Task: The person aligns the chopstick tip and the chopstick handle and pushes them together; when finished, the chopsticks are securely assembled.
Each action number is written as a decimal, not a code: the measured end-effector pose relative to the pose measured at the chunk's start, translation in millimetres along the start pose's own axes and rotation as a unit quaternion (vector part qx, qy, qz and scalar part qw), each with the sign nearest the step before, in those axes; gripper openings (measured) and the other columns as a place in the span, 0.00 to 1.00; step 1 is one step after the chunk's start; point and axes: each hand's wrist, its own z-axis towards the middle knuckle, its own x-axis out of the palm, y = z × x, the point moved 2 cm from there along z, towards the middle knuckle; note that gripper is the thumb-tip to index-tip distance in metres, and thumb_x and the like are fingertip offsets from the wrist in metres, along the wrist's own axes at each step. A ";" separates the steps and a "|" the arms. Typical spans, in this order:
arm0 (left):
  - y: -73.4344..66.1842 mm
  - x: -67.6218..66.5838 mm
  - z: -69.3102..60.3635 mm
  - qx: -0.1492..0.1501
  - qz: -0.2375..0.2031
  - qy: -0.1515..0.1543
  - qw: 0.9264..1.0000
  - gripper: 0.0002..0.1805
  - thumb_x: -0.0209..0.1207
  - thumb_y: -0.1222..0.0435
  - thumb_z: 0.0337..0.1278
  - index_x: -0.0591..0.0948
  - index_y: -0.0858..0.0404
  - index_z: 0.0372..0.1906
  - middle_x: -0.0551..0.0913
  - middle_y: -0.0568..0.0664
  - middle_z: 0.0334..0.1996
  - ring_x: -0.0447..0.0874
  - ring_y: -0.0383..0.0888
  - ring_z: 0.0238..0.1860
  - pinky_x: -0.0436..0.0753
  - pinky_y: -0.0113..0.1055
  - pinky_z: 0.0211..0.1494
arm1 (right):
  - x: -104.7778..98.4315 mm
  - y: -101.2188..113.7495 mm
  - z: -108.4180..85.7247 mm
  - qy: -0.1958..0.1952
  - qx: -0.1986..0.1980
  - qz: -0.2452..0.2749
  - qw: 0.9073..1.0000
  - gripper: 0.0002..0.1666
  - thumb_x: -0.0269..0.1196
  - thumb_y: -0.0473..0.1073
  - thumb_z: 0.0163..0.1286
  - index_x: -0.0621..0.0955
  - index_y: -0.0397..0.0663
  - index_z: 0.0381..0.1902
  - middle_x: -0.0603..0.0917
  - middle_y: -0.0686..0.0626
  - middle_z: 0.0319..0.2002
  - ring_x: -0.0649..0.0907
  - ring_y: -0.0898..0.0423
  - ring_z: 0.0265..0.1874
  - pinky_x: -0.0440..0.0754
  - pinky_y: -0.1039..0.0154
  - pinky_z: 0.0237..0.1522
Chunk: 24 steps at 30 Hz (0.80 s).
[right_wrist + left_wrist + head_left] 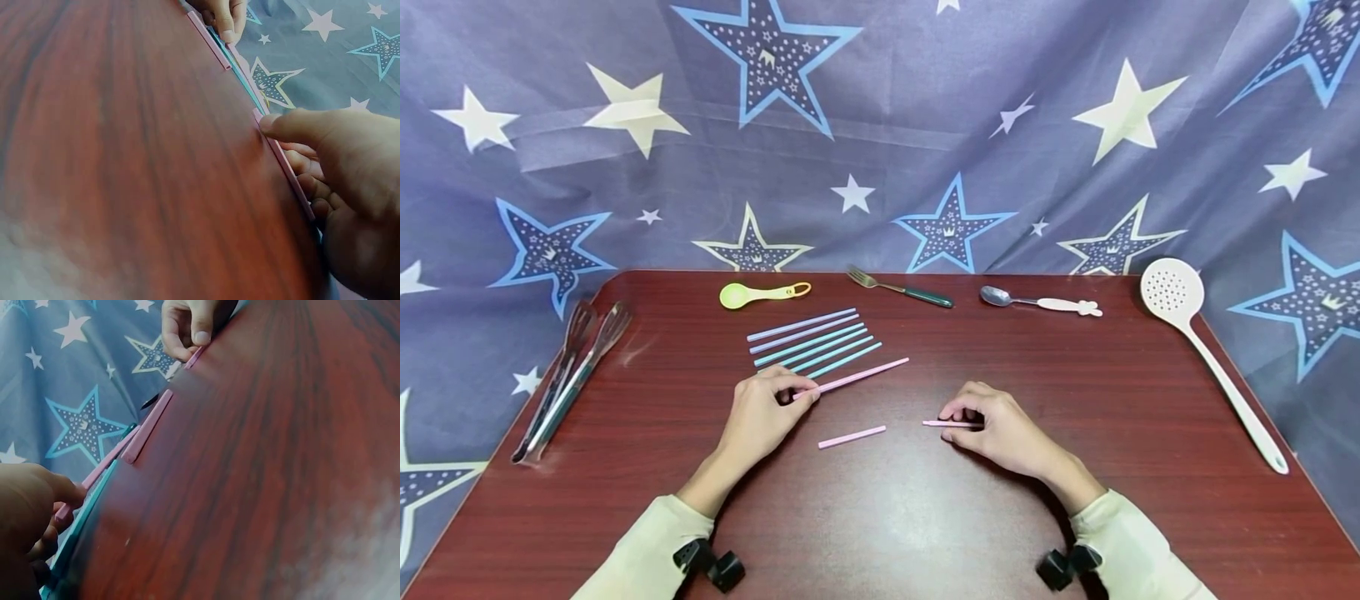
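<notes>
My left hand (771, 407) pinches a long pink stick (865, 375) near its left end, between thumb and fingers. The stick slants up to the right, just in front of the teal sticks (831, 354). To the right, my right hand (1000, 425) holds a short pink stick (934, 423) low over the table; its right end is hidden by the hand in the head view, while the right wrist view shows more of the short stick (290, 172) along the fingers. Another short pink stick (852, 437) lies on the table between the hands, touched by neither.
Two blue-purple sticks (801, 325) lie behind the teal ones. Along the back are a yellow-green measuring spoon (760, 293), a fork (895, 287) and a spoon (1037, 302). Metal tongs (572, 379) lie at the left, a white skimmer (1210, 350) at the right. Starred cloth hangs behind.
</notes>
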 end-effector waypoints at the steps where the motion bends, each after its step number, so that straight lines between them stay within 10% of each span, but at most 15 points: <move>1: 0.3 0.0 -0.4 0.000 0.006 -0.001 1.000 0.02 0.75 0.61 0.54 0.92 0.54 0.30 0.83 0.40 0.25 0.72 0.35 0.26 0.68 0.27 0.31 | 0.1 0.2 0.0 0.000 0.000 -0.003 1.000 0.12 0.78 0.35 0.56 0.88 0.53 0.37 0.81 0.59 0.31 0.79 0.64 0.33 0.78 0.69 0.36; 24: -2.3 -5.3 -2.7 -0.013 0.091 0.017 0.996 0.02 0.74 0.63 0.48 0.90 0.53 0.27 0.87 0.44 0.31 0.82 0.46 0.37 0.79 0.43 0.42 | 2.6 -0.8 -1.6 -0.020 -0.009 -0.010 1.000 0.07 0.75 0.35 0.61 0.88 0.53 0.33 0.81 0.62 0.30 0.78 0.63 0.32 0.76 0.69 0.35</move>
